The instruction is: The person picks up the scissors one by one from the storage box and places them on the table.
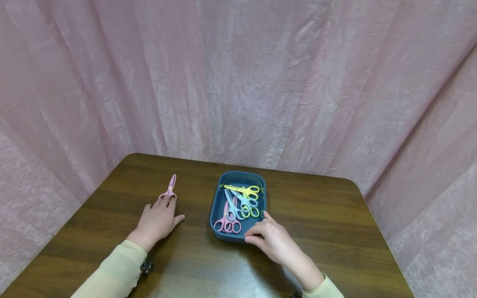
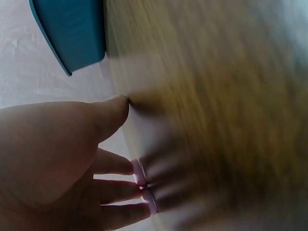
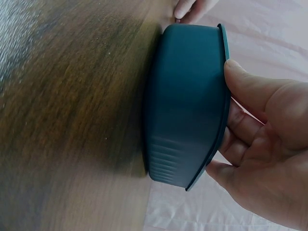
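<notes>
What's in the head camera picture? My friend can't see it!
A person's left grip touches pink scissors on a wood-grain table; the right grip holds a blue tray of yellow, blue and pink scissors. Pink curtains hang behind.

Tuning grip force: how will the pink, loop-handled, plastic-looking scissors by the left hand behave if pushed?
The pink, loop-handled, plastic-looking scissors lie flat on the brown wood-grain table, so they'd probably slide rather than roll. Their slim build suggests low weight. Straight blades suggest they'd stay stiff.
</notes>
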{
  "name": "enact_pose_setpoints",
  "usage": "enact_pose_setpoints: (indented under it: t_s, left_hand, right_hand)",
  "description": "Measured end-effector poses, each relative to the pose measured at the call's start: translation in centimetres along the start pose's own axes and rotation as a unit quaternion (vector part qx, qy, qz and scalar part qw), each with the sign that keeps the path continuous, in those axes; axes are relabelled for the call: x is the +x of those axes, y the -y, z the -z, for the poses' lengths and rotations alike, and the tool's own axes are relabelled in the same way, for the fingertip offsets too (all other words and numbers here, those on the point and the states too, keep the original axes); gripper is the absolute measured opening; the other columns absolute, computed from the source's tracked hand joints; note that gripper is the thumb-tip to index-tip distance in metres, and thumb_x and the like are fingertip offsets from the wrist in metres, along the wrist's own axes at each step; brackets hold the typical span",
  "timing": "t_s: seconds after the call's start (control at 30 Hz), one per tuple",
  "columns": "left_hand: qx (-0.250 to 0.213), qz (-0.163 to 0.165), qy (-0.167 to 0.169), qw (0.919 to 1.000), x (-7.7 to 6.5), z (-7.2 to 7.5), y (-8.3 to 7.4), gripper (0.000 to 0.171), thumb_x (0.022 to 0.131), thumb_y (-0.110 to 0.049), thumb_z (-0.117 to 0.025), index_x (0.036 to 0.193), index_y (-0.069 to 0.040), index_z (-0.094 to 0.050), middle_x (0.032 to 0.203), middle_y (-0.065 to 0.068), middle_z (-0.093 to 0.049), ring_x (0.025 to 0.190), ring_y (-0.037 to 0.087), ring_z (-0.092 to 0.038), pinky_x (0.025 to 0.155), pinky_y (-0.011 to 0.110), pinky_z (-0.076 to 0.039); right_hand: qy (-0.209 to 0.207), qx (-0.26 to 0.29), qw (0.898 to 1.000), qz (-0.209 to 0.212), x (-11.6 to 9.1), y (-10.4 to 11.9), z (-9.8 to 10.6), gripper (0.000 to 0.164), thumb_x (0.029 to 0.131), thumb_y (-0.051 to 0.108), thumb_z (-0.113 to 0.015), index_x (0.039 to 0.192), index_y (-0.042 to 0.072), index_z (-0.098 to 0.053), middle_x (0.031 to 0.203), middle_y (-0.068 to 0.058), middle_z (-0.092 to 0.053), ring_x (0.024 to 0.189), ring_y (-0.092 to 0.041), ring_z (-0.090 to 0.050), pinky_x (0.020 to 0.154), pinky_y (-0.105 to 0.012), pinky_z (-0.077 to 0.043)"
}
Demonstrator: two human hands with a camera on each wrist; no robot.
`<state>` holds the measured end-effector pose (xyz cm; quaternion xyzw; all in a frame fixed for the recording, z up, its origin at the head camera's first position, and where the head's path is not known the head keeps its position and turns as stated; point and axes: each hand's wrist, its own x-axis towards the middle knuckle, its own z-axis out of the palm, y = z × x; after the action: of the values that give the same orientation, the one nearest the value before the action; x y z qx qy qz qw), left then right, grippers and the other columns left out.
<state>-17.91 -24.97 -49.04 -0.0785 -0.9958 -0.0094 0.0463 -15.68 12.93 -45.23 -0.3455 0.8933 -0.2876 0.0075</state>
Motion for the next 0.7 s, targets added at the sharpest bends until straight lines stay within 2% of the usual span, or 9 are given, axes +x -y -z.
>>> enact_pose_setpoints:
  t_s: [0.33, 0.7]
  left_hand:
    - [-0.017, 0.027, 0.013, 0.9994, 0.8, 0.1, 1.6, 0.071, 0.108, -0.044, -0.072, 0.151, 0.011, -0.056, 0.154, 0.036, -0.054, 0.142, 0.055, -0.053, 0.101, 0.075, -0.048]
    - [-0.034, 0.043, 0.002, 0.9985, 1.9, -0.5, 3.5, 0.068, 0.11, -0.043, -0.069, 0.147, 0.012, -0.055, 0.148, 0.038, -0.054, 0.135, 0.059, -0.055, 0.095, 0.076, -0.048]
  right_hand:
    - [-0.001, 0.0, 1.0, 0.004, 0.0, 0.0, 0.0, 0.004, 0.098, 0.015, -0.084, 0.1, 0.017, -0.088, 0.093, 0.014, -0.079, 0.099, -0.007, -0.071, 0.128, -0.06, -0.031]
    - [0.002, 0.001, 1.0, 0.001, 0.1, 0.0, 0.0, 0.004, 0.099, 0.015, -0.084, 0.1, 0.017, -0.088, 0.093, 0.014, -0.079, 0.1, -0.008, -0.072, 0.128, -0.06, -0.031]
